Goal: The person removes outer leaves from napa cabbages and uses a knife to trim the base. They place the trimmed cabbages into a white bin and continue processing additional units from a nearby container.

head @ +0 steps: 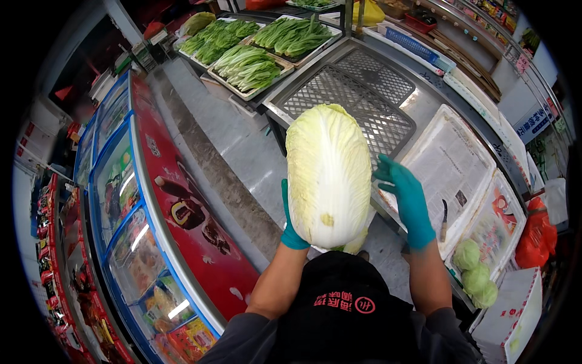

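Note:
A large napa cabbage (329,177), pale green with a white rib and a brownish spot near its lower end, is held up in front of my black apron. My left hand (293,227), in a teal glove, grips it from the left side, partly hidden behind it. To the right of the cabbage, my right hand (404,195), also gloved in teal, is raised with its fingers spread and holds nothing. Past that hand, a knife with a dark curved blade and a light handle (444,231) lies on a paper-lined white foam tray (470,154).
Black plastic grates (350,104) lie on the metal table ahead. Trays of leafy greens (248,70) stand at the far end. Several round cabbages (475,277) sit at the right. A red chest freezer (182,200) with glass lids runs along the left. A cardboard box (509,314) stands lower right.

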`<state>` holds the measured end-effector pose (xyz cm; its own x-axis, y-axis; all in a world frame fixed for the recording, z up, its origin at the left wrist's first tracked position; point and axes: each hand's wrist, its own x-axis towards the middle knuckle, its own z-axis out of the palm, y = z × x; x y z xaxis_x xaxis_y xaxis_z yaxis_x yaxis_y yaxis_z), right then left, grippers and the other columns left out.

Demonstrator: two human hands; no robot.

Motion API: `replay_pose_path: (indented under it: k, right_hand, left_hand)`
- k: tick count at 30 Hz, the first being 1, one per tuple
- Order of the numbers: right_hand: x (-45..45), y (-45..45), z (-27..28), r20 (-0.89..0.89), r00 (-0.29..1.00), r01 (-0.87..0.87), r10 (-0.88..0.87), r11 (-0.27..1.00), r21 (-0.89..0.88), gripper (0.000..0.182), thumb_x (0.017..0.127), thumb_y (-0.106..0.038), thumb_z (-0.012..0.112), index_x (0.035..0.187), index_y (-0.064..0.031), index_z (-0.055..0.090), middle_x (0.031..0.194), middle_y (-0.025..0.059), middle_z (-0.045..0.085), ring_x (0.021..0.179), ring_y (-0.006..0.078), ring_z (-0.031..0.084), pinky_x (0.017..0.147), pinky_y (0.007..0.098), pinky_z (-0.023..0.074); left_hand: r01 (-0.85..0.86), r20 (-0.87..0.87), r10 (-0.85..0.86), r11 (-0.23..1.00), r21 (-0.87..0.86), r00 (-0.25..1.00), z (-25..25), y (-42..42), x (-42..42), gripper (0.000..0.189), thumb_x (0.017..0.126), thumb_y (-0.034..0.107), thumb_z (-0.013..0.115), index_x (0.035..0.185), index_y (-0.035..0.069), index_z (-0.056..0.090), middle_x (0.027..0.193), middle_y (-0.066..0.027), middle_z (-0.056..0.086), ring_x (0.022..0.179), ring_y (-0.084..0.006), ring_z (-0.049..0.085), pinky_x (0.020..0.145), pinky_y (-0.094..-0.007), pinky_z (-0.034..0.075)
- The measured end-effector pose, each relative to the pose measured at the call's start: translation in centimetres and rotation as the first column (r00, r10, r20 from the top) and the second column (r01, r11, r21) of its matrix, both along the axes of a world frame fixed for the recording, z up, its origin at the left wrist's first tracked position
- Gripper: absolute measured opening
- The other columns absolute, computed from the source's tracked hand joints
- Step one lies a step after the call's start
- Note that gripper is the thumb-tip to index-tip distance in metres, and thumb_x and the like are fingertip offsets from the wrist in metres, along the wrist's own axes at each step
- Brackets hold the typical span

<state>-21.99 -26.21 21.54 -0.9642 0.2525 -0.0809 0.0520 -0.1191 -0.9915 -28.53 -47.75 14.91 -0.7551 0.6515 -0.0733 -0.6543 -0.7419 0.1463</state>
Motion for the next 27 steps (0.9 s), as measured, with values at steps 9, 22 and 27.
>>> replay_pose_path:
  k: [9, 22, 27]
  right_hand:
    - [-4.2, -0.6, 4.6, 0.109, 0.933, -0.343, 0.343, 0.939, -0.015, 0.049, 0.094, -0.036, 0.052, 0.132, -0.0046, 0.051, 0.128, 0.0082, 0.056, 0.118, 0.0181, 0.05, 0.101, 0.0315, 0.0369]
    - [-1.1, -5.8, 4.3, 0.134, 0.986, -0.132, 0.095, 0.943, 0.306, 0.061, 0.088, -0.028, 0.064, 0.139, -0.0033, 0.04, 0.135, 0.0149, 0.048, 0.12, 0.023, 0.048, 0.102, 0.0338, 0.0372]
    - [5.3, -6.8, -0.6, -0.116, 0.983, -0.12, 0.145, 0.972, 0.201, 0.072, 0.091, -0.04, 0.057, 0.147, -0.0082, 0.025, 0.145, 0.0148, 0.034, 0.131, 0.0252, 0.036, 0.107, 0.0362, 0.0315]
  left_hand:
    - [0.083, 0.016, -0.082, 0.991, -0.107, 0.997, -1.9, -1.2, 2.3, 0.077, 0.086, 0.061, 0.046, 0.144, 0.011, 0.033, 0.142, -0.0131, 0.042, 0.126, -0.0324, 0.044, 0.106, -0.0475, 0.035]
    - [-0.047, -0.032, 0.041, 0.969, -0.244, 0.999, -0.8, -5.7, 6.3, 0.081, 0.083, 0.054, 0.058, 0.144, 0.009, 0.031, 0.142, -0.0135, 0.042, 0.128, -0.0302, 0.043, 0.107, -0.0451, 0.035]
    - [-0.189, -0.173, 0.132, 0.908, -0.373, 0.976, -2.4, -6.7, 7.1, 0.089, 0.079, 0.051, 0.067, 0.146, 0.007, 0.026, 0.143, -0.0134, 0.039, 0.13, -0.0273, 0.041, 0.107, -0.0422, 0.034]
